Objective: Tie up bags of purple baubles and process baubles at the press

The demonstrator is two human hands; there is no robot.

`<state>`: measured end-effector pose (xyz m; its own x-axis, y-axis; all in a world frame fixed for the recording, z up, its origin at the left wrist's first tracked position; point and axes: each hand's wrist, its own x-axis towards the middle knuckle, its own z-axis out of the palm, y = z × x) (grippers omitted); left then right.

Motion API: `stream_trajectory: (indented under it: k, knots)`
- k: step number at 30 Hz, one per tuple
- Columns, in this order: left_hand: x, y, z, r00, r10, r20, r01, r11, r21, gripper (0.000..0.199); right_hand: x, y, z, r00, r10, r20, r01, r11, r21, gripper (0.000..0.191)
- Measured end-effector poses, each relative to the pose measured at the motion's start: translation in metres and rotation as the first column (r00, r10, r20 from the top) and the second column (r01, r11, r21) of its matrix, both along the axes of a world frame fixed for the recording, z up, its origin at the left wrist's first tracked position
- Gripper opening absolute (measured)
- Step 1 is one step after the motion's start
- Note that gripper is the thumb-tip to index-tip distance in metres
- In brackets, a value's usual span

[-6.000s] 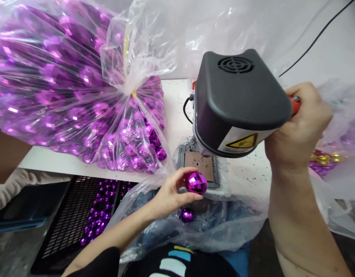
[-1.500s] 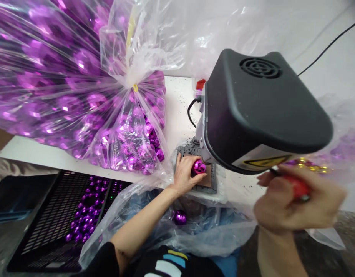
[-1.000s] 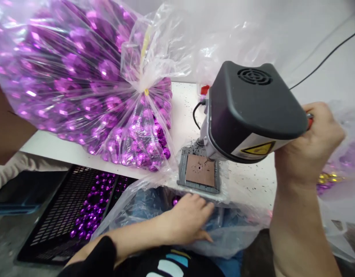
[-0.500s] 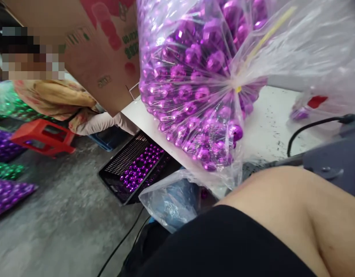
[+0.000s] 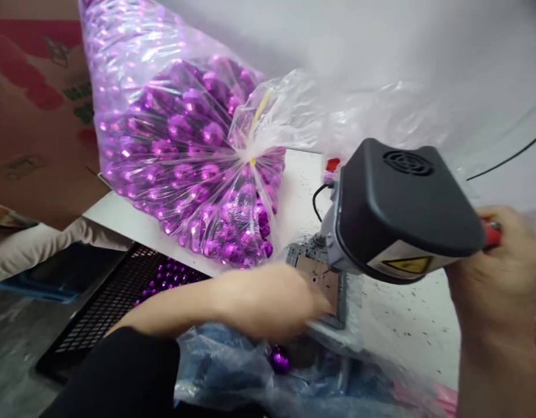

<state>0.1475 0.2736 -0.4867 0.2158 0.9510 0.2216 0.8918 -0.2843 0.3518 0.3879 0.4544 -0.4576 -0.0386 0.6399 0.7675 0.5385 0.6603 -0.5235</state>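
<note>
Red handle [image 5: 492, 235] gripped by right hand [image 5: 500, 273]; left hand [image 5: 268, 299] blurred, grip unclear.

One drill press [image 5: 398, 215], two hands (one blurred).

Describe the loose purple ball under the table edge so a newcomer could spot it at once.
Start at the black-hooded machine on the white table. Drop below the table's front edge, under the blurred left hand, into the open clear bag. The ball lies there alone, unlike the hundreds packed in the tied bag above.
</note>
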Motion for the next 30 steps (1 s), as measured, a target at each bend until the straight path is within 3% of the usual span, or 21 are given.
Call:
stream_trajectory:
  k: [1,3,5,6,10,13,15,16,17,19,21,23,27,30]
  knots:
    - [-0.015,0.009,0.010,0.999,0.024,-0.035,-0.023,0.999,0.029,0.018,-0.004,-0.002,0.003,1.000,0.015,-0.008,-0.015,1.000,-0.008,0.026]
    - [-0.043,0.027,0.019,0.966,0.218,-0.136,-0.196,0.968,0.158,0.018,-0.011,-0.005,0.008,0.999,0.034,-0.042,-0.035,0.999,-0.024,0.026]
    - [-0.063,0.044,0.014,0.859,0.459,-0.229,-0.385,0.872,0.303,0.011,-0.015,-0.007,0.009,0.997,0.015,-0.078,-0.018,0.999,-0.042,0.024]
    - [-0.069,0.051,0.008,0.811,0.514,-0.280,-0.423,0.845,0.328,0.018,-0.016,-0.008,0.008,0.996,-0.003,-0.091,-0.002,0.999,-0.052,0.023]
    - [-0.072,0.065,-0.012,0.739,0.544,-0.397,-0.486,0.839,0.246,0.038,-0.016,-0.012,0.007,0.994,-0.025,-0.105,0.014,0.995,-0.098,0.022]
    - [-0.071,0.055,-0.002,0.818,0.527,-0.231,-0.496,0.849,0.180,0.045,-0.015,-0.016,0.011,0.994,-0.005,-0.110,-0.009,0.991,-0.130,0.023]
    - [-0.068,0.038,0.011,0.884,0.461,0.076,-0.468,0.876,0.120,0.053,-0.015,-0.018,0.015,0.995,0.022,-0.098,-0.036,0.989,-0.144,0.025]
    - [-0.065,0.028,0.015,0.875,0.394,0.280,-0.429,0.901,0.072,0.055,-0.015,-0.019,0.016,0.996,0.038,-0.086,-0.050,0.988,-0.146,0.027]
    - [-0.060,0.019,0.017,0.815,0.315,0.487,-0.368,0.929,0.016,0.056,-0.015,-0.019,0.017,0.996,0.051,-0.077,-0.062,0.988,-0.144,0.029]
    - [-0.044,0.003,0.011,0.567,0.186,0.803,-0.187,0.978,-0.095,0.057,-0.016,-0.020,0.017,0.995,0.069,-0.076,-0.079,0.988,-0.130,0.031]
    - [-0.022,-0.006,-0.006,0.292,0.173,0.941,-0.011,0.984,-0.177,0.060,-0.016,-0.020,0.017,0.994,0.077,-0.082,-0.086,0.989,-0.119,0.032]
    - [-0.001,-0.007,-0.029,0.103,0.249,0.963,0.105,0.960,-0.260,0.063,-0.016,-0.021,0.016,0.993,0.086,-0.086,-0.095,0.989,-0.116,0.033]
    - [0.024,0.004,-0.072,-0.115,0.436,0.893,0.245,0.883,-0.400,0.049,-0.014,-0.020,0.015,0.991,0.101,-0.086,-0.113,0.984,-0.141,0.033]
    - [0.024,0.015,-0.092,-0.158,0.499,0.852,0.253,0.855,-0.454,0.044,-0.014,-0.020,0.014,0.990,0.110,-0.092,-0.123,0.982,-0.146,0.033]
